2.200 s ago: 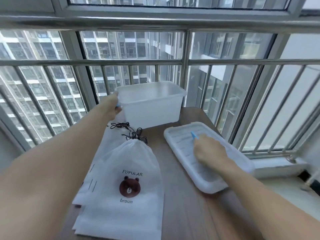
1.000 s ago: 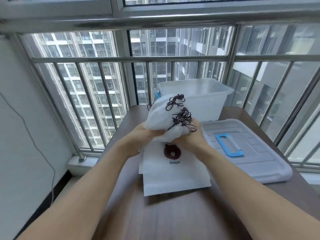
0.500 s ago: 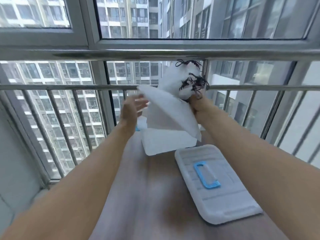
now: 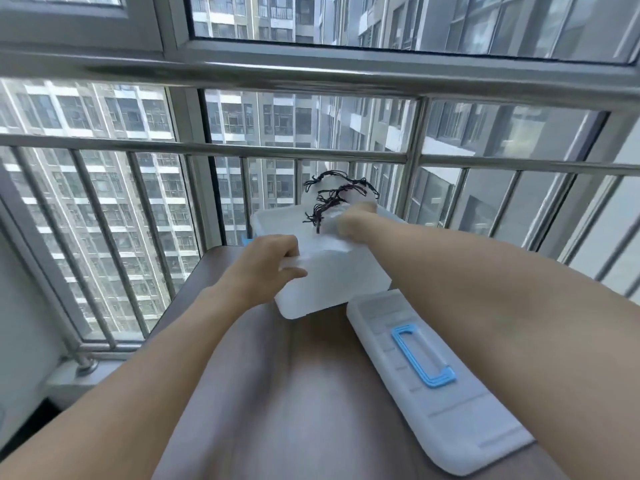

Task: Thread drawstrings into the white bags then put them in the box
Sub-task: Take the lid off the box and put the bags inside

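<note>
Bags lowered from the rail to the box.
Both hands, left [image 4: 268,261] and right [image 4: 349,226], grasp the bags [image 4: 322,268] over the box [image 4: 273,220] at frame centre; long axis runs near-to-far, drawstrings [image 4: 329,199] farthest.

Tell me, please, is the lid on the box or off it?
Off: the lid lies flat on the table, beside the box.

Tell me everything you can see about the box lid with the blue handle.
The lid is a whitish, translucent plastic rectangle with rounded corners and shallow moulded ridges. A light blue handle lies folded flat against its top. It rests flat and handle side up on the brown table, angled, on the person's right, near the foot of the box. Neither hand touches it; the right forearm passes over its far corner.
</note>
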### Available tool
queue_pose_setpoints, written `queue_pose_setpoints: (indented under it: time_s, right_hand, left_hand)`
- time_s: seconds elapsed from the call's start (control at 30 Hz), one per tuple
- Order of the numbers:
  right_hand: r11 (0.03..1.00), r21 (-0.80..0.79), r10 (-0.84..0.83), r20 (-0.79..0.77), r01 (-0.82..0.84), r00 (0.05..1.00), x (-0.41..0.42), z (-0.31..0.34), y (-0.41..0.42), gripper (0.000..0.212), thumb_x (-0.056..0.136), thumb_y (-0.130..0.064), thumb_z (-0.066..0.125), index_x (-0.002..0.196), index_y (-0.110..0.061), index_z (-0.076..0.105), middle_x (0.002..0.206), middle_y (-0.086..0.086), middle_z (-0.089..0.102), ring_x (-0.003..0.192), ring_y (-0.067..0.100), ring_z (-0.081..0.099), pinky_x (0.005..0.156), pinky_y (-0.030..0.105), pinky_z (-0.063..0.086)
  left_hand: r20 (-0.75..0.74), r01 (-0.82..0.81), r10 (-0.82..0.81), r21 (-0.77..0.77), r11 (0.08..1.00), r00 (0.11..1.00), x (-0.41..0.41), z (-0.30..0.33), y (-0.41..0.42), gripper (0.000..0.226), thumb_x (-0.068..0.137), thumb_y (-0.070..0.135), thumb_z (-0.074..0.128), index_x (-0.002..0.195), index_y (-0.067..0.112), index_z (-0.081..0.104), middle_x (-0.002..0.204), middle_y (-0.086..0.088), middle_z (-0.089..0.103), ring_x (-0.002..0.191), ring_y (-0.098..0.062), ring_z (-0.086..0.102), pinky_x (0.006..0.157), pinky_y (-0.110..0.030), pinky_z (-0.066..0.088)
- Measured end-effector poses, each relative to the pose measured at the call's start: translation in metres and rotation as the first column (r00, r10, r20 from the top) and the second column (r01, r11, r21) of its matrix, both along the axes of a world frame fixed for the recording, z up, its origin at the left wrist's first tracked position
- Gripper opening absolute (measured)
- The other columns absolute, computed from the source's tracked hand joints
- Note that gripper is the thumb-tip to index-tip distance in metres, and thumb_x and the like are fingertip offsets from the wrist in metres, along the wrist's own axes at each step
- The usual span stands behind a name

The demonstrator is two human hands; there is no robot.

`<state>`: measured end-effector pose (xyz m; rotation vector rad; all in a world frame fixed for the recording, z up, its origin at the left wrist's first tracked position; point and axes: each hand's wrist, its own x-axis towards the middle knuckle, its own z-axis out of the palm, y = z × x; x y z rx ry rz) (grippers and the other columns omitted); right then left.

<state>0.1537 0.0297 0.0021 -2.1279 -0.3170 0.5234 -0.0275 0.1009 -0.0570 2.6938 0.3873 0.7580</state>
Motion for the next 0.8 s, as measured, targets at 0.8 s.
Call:
queue_pose_setpoints:
  time_s: [0.8]
  right_hand:
    - [0.279, -0.908, 0.799, 0.038, -0.313, 0.600, -0.014, -0.009, 0.016, 0.052, 0.102, -0.051, 0.041, 0.146, -0.025, 0.043, 0.148, 0.004, 0.046, 0.134, 0.027, 0.045, 0.111, 0.039, 0.035]
  left_hand:
    - [-0.312, -0.051, 0.038, -0.033, 0.998, 0.949, -0.009, 0.016, 0.005, 0.033, 0.092, 0.030, 0.065, 0.069, 0.019, 0.044, 0.073, 0.001, 0.047, 0.065, -0.020, 0.045, 0.057, -0.031, 0.034]
